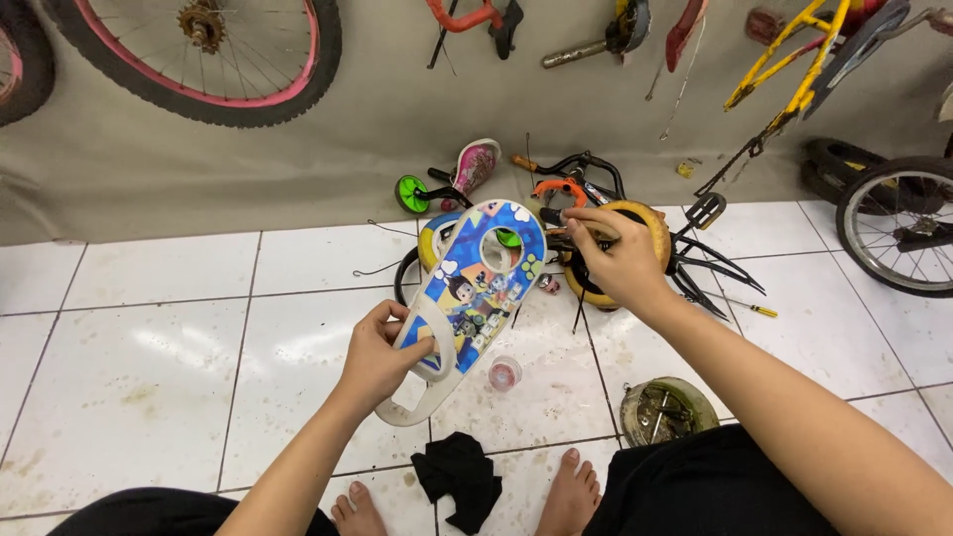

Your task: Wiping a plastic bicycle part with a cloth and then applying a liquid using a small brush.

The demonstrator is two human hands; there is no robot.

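- The left hand point(382, 352) is clamped on the lower end of a white chain guard point(467, 303), thumb across its front, holding it up above the floor point(149, 347)
- The guard is a long flat plastic piece with a blue cartoon sticker and a round hole near its top; it tilts up and to the right, away from the person
- The right hand point(615, 260) is closed around a thin tool point(558, 215) with a dark tip, which points left toward the guard's upper end
- The two hands are apart, the right one higher and further out
- Just behind the right hand lies a small yellow wheel point(650, 238) amid a pile of bike parts, with a green training wheel point(411, 194) and a pink part point(475, 164) near the wall
- On the tiles below the guard stands a small clear cup point(504, 373); a black rag point(459, 476) lies between the bare feet point(571, 491)
- A round tin point(667, 409) of small parts sits by the right knee
- A yellow-handled screwdriver point(747, 306) lies on the floor to the right
- A pink-rimmed wheel point(213, 50) and a yellow frame point(794, 60) lean at the wall
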